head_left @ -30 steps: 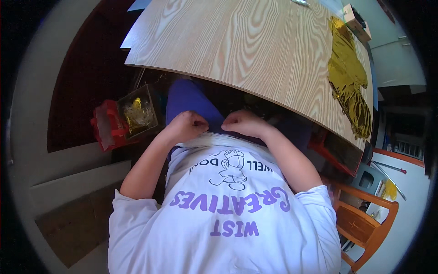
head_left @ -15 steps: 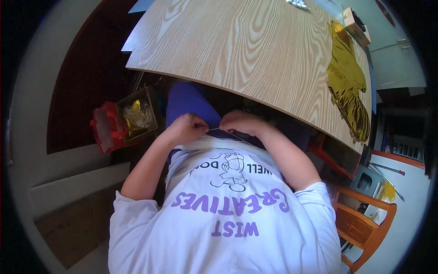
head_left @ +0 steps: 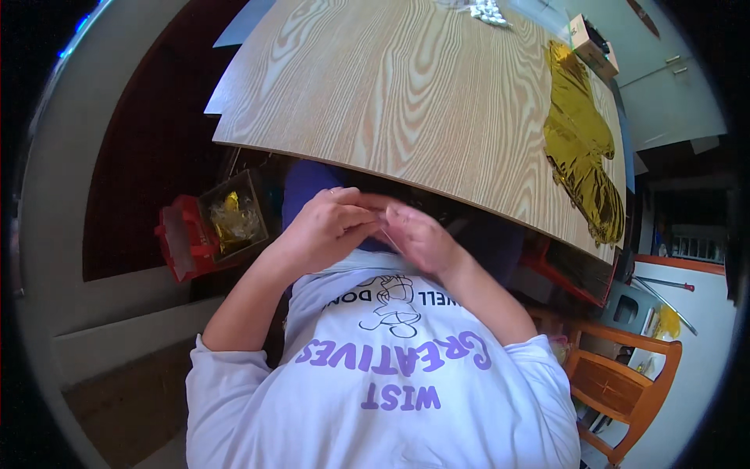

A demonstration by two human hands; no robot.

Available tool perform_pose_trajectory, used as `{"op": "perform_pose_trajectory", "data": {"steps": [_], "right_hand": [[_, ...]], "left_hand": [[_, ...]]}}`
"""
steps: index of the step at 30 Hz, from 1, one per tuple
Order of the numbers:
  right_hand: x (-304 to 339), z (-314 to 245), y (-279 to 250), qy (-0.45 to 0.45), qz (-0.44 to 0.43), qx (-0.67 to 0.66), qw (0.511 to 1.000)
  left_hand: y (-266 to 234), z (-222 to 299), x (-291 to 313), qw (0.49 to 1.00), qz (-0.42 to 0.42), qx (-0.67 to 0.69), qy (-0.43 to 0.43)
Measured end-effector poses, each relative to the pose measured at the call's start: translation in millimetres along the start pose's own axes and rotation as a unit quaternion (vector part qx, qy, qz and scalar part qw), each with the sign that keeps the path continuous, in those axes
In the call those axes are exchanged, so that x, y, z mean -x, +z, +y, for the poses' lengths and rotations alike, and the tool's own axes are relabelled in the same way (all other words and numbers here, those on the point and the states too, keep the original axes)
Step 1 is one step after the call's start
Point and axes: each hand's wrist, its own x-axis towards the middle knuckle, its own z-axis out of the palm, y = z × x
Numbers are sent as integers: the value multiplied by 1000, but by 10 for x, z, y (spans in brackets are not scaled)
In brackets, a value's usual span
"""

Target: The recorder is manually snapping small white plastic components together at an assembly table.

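Note:
Above my lap, at the front edge of the table, my two hands meet. A thin pale thread (head_left: 393, 241) shows between them and runs down along the palm side of my right hand. My left hand (head_left: 324, 228) is closed, its thumb and fingers pinched together on the thread. My right hand (head_left: 424, 241) touches the left fingertips, its fingers bent in around the thread; some of its fingers are smeared by motion. Where exactly the thread passes between the fingertips is hidden.
A wood-grain table (head_left: 351, 94) stands in front of me. Gold foil sheeting (head_left: 574, 133) lies on its right side, with a small cardboard box (head_left: 590, 43) beyond. To my left is an open box (head_left: 234, 211) of foil scraps beside a red container (head_left: 186, 234). A wooden chair (head_left: 617, 383) stands right.
My hands have come together from a short distance apart, and my left hand has turned and moved toward the right one. The thread is no longer stretched straight between them. The view has shifted slightly.

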Motion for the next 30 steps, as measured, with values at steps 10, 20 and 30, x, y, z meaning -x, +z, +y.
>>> {"op": "perform_pose_trajectory", "data": {"steps": [10, 20, 30], "right_hand": [[208, -520, 426, -147, 74, 529, 833], [409, -936, 949, -322, 12, 774, 545], [479, -654, 776, -299, -58, 715, 629]], "left_hand": [[-312, 251, 79, 904, -85, 363, -209], [-23, 184, -244, 935, 251, -141, 206], [-146, 393, -212, 938, 331, -42, 97]]}}
